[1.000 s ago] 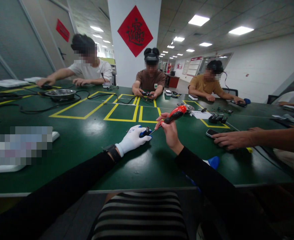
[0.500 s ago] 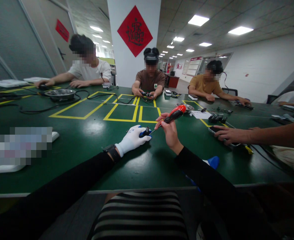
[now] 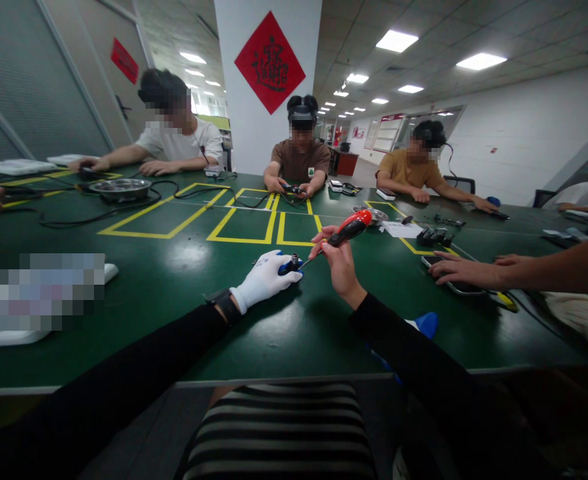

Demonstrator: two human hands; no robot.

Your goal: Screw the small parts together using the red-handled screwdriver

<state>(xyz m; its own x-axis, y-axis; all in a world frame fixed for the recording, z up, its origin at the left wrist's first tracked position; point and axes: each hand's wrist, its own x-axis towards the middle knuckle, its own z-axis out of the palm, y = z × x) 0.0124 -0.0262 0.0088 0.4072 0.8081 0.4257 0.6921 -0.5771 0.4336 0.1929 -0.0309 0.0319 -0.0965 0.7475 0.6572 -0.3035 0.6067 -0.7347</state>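
Note:
My left hand (image 3: 269, 277), in a white glove with blue fingertips, is closed around a small black part with a metal threaded top (image 3: 295, 262). Part of that piece is hidden by the fingers. My right hand (image 3: 341, 267) is bare and grips a screwdriver (image 3: 353, 229) with a red and black handle. The screwdriver slants down to the left, its thin shaft reaching the black part at the left fingertips. Whether the tip sits in a screw is too small to tell. Both hands are just above the green table (image 3: 199, 347).
A blue and white glove (image 3: 427, 325) lies by my right forearm. To the right, a person's hand (image 3: 454, 270) rests on a phone (image 3: 437, 261). Several black parts (image 3: 435, 237) and a paper (image 3: 403, 229) lie beyond. A metal dish (image 3: 120, 189) and cables are at far left.
My hands, the screwdriver and the black part hold nearly still. At the right, the neighbour's hand and phone have shifted slightly. A hand at the left edge has come further into view.

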